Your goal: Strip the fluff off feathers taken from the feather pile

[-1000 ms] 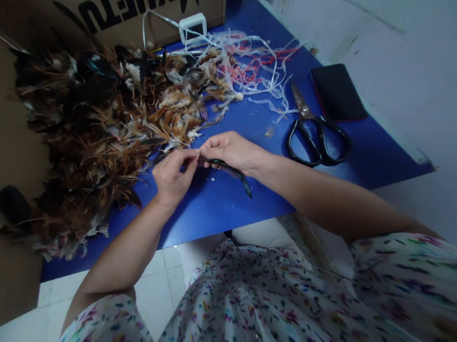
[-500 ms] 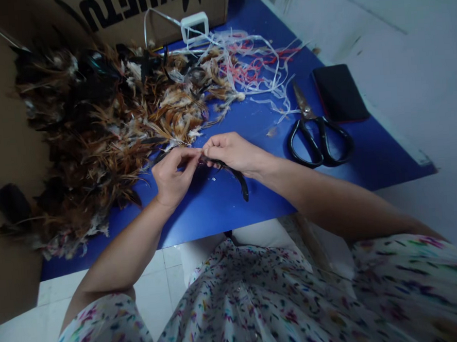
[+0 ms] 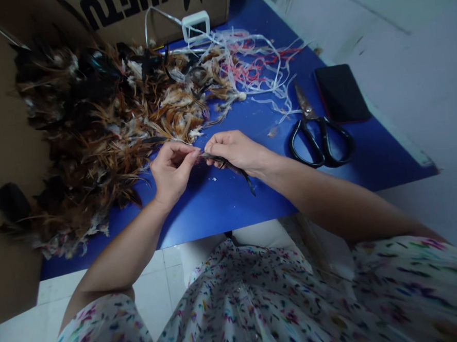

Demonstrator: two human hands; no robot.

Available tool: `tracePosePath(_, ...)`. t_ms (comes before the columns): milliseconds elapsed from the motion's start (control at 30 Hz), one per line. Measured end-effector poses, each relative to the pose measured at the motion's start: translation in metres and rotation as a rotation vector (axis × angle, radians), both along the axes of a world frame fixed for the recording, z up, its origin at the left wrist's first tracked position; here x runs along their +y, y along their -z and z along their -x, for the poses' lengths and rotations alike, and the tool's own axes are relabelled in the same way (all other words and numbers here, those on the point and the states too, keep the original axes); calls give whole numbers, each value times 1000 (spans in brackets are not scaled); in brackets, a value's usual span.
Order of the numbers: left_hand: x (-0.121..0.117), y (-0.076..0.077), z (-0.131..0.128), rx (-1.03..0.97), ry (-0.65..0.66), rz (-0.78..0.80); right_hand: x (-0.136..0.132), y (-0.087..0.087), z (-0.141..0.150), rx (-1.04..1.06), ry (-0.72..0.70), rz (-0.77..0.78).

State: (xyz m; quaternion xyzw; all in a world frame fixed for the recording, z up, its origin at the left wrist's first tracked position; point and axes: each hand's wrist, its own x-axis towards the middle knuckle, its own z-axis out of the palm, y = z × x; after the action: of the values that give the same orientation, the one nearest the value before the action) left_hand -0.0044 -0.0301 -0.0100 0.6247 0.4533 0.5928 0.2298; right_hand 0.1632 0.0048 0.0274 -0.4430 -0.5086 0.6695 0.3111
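A dark feather (image 3: 238,171) is pinched in my right hand (image 3: 233,150), its tip hanging down past the wrist over the blue table. My left hand (image 3: 173,170) has thumb and forefinger pressed together at the feather's base end, close to the right fingertips. A little reddish or pink bit shows between the two hands; what the left fingers grip is too small to make out. Just beyond my hands lies a large heap of brown, black and white feathers (image 3: 124,115).
Black-handled scissors (image 3: 306,109) lie to the right, beside a dark phone-like slab (image 3: 342,93). White and pink strings (image 3: 250,61) are tangled behind. A small white-framed device (image 3: 195,27) stands before a cardboard box (image 3: 157,20). The blue table (image 3: 223,212) ends near my lap.
The feather has turned in my right hand, so its tip now looks thinner and points slightly further right. My left thumb and fingers have shifted a little. Both hands stay in nearly the same place.
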Motion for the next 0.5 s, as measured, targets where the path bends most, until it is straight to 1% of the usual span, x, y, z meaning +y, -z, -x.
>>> tracePosePath(133, 2, -3, -1, -113, 59, 60, 0, -3, 0, -4, 18, 34)
tracePosePath(233, 3, -4, -1, -165, 64, 102, 0, -4, -1, -3, 25, 46)
tracePosePath(367, 4, -3, 0, -183, 53, 126, 1, -3, -3, 4, 24, 59)
tracePosePath(500, 5, -2, 0, -179, 69, 134, 1, -5, -4, -14, 43, 89)
